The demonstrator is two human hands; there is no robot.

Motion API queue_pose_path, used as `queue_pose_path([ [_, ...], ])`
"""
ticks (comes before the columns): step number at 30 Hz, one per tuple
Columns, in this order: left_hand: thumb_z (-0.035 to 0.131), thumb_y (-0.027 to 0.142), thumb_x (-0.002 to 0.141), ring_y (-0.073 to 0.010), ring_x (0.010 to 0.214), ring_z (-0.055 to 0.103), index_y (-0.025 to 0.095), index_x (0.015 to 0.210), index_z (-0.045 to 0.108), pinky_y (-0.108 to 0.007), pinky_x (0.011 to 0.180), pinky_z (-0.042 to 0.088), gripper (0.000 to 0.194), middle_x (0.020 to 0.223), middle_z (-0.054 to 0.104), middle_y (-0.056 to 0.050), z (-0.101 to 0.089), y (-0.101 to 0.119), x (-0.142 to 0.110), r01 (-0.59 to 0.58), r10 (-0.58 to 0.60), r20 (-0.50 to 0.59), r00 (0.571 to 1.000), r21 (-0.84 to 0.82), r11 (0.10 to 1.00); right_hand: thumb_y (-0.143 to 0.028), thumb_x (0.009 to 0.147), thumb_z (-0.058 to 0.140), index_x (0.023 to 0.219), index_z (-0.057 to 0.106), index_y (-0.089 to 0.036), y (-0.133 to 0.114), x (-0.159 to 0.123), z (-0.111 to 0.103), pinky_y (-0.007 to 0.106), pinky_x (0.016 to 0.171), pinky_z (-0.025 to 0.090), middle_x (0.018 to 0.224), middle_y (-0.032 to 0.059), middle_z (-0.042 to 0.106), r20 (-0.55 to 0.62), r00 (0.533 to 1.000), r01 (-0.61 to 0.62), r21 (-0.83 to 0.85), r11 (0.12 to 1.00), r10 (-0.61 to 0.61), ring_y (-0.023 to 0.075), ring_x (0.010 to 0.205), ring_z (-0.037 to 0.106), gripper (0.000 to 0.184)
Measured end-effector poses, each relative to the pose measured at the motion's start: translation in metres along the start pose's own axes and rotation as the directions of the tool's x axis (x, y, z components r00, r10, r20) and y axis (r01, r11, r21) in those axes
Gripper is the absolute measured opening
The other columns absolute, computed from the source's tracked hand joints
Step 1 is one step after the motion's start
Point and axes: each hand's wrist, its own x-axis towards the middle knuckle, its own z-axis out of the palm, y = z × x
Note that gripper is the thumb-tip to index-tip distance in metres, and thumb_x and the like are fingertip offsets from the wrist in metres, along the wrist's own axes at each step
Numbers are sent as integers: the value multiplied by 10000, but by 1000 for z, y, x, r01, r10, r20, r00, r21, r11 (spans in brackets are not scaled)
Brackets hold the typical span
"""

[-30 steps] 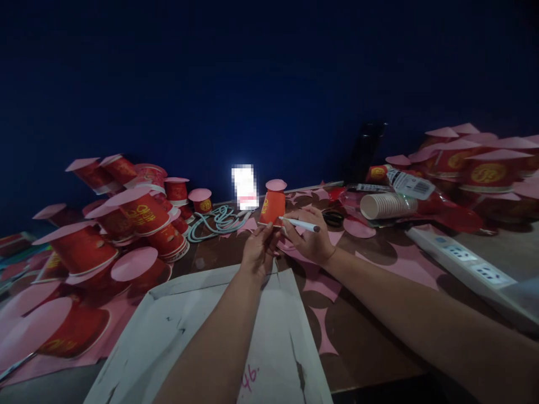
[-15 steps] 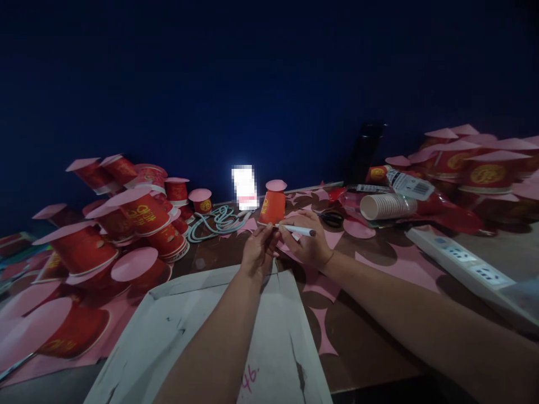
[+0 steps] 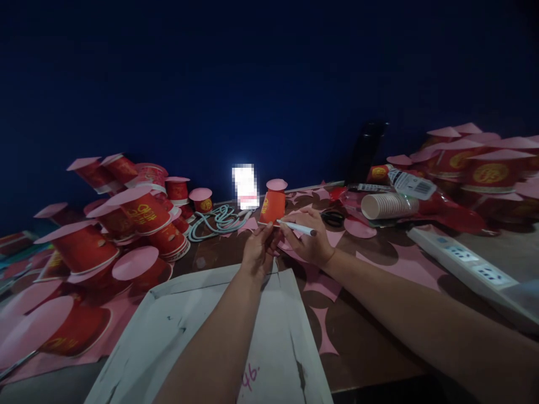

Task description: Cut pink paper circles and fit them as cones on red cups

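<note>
My right hand [image 3: 309,238] is closed around a white pen [image 3: 298,227] with a dark cap, its tip at the base of an upside-down red paper cup [image 3: 272,207]. My left hand [image 3: 257,252] pinches something small that I cannot make out, just below the cup's rim. The cup stands on pink paper [image 3: 295,247] with round holes cut out of it. A second red cup topped with a pink disc [image 3: 277,184] stands right behind it.
Heaps of red cups with pink discs lie at the left [image 3: 126,216] and at the far right [image 3: 484,165]. A stack of white cups [image 3: 385,205], scissors [image 3: 332,216], a power strip [image 3: 467,261], a coiled cable [image 3: 219,219], a lit phone [image 3: 245,186] and a white sheet [image 3: 236,331] surround my hands.
The pen's capped end has swung slightly left and its tip stays at the cup's base. My left hand has barely moved.
</note>
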Motion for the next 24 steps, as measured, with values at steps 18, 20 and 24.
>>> queue_pose_path([
  [18,691,115,746,-95,708,678,119,771,659,-177,724,560,41,784,703,-37,1,0,-1,0,0,21,1000,21,1000,-263,915,507,966,645,-211,2,2,0,400,972,342,968,48,723,17,999,-32,-29,999,33,191,926,641,156],
  [20,673,102,757,-89,708,673,115,777,660,-174,729,557,27,794,704,-34,1,1,-1,9,-9,23,1000,17,1000,-254,909,514,963,640,-211,2,2,0,395,961,349,963,42,723,10,1000,-19,-24,1000,19,188,912,643,143],
  [24,672,90,747,-63,634,644,109,772,648,-136,642,533,39,732,679,-15,1,1,-1,5,-5,32,999,2,1000,-251,897,526,963,628,-204,-2,0,0,389,955,352,955,43,723,21,1000,-2,2,1000,2,186,905,642,130],
])
